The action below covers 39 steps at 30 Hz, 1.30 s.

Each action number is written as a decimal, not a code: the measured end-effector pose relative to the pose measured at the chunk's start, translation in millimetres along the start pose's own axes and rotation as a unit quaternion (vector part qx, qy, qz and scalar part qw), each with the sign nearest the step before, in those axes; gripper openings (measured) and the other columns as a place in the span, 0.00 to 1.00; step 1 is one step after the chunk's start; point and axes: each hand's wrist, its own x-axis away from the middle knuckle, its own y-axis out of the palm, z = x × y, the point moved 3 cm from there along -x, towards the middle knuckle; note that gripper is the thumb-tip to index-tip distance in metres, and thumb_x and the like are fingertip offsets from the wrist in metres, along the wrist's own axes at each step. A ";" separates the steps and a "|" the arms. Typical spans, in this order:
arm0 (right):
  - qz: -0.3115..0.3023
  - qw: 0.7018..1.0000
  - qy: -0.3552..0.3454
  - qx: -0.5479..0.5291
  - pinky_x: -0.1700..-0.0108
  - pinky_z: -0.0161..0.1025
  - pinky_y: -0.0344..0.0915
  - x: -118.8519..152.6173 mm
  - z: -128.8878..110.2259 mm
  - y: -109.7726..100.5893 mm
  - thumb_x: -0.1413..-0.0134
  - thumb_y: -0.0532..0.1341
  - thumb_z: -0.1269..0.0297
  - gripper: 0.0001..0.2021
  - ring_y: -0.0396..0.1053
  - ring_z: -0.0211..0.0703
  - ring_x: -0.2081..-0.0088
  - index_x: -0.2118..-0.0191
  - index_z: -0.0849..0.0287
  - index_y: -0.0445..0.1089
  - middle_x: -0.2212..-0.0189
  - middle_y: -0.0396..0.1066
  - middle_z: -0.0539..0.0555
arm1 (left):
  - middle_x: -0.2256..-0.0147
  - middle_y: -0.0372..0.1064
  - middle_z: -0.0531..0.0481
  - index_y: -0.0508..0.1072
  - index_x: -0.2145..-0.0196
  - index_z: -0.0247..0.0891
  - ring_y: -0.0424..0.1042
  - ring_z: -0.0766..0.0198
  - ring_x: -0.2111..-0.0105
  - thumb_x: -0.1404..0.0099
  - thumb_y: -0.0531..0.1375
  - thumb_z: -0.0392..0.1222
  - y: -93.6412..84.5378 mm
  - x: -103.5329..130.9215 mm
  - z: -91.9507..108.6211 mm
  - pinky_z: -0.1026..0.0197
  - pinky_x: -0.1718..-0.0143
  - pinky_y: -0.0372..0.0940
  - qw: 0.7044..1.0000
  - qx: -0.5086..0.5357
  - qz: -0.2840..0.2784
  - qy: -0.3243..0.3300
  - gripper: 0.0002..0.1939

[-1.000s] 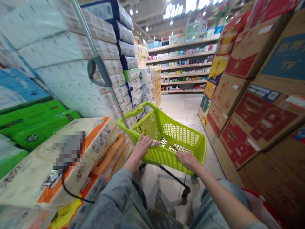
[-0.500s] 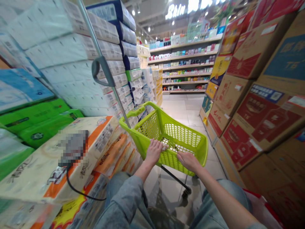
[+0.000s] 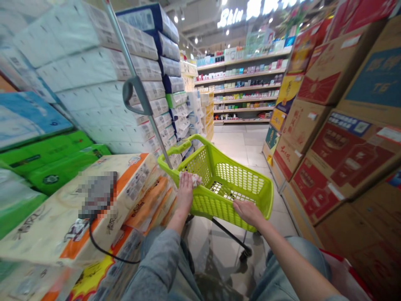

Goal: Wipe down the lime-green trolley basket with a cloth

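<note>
A lime-green shopping cart (image 3: 216,205) with a perforated plastic basket stands just in front of my knees. On the near rim, toward the handle end, my left hand (image 3: 185,190) presses a crumpled whitish-pink cloth or tissue (image 3: 196,179) against the plastic. The fingers lie over it, and part of it sticks out past them. Farther right, my right hand (image 3: 248,211) is closed over the same near rim, its fingers partly hidden inside the basket. White floor tiles show through the slots in the basket's bottom.
At left are stacked tissue packs (image 3: 131,175), with a blurred dark device (image 3: 100,194) and black cable (image 3: 106,252) on top. A metal pole with a grey handle (image 3: 138,95) rises beside the cart. Cartons (image 3: 338,146) line the right; shelves (image 3: 241,88) stand behind.
My left hand has slid left along the near rim toward the cart's handle end, taking the cloth or tissue with it. My right hand and the cart have stayed in place.
</note>
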 end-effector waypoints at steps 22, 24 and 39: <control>0.001 1.000 -0.025 -0.019 0.69 0.35 0.49 -3.7 -5.1 -0.9 0.37 0.42 0.62 0.16 0.67 0.39 0.70 0.66 0.58 0.64 0.73 0.72 0.52 | 0.43 0.54 0.30 0.47 0.41 0.20 0.51 0.57 0.40 0.34 0.37 0.29 25.9 -41.8 6.4 0.51 0.38 0.41 0.908 0.230 0.141 -0.319 0.23; 0.003 0.999 -0.025 -0.020 0.69 0.35 0.49 -3.9 -5.1 -1.5 0.38 0.42 0.62 0.16 0.67 0.39 0.70 0.67 0.58 0.64 0.73 0.71 0.53 | 0.44 0.56 0.31 0.49 0.42 0.21 0.53 0.59 0.40 0.34 0.36 0.30 30.1 -40.1 6.8 0.52 0.38 0.43 0.902 0.271 0.123 -0.313 0.23; 0.009 1.000 -0.021 -0.016 0.69 0.35 0.49 -3.3 -2.0 -2.9 0.38 0.43 0.62 0.15 0.68 0.39 0.70 0.67 0.58 0.64 0.73 0.72 0.52 | 0.50 0.59 0.35 0.66 0.54 0.33 0.59 0.52 0.46 0.36 0.47 0.38 40.2 31.2 43.2 0.46 0.46 0.56 0.940 0.171 0.129 -0.267 0.16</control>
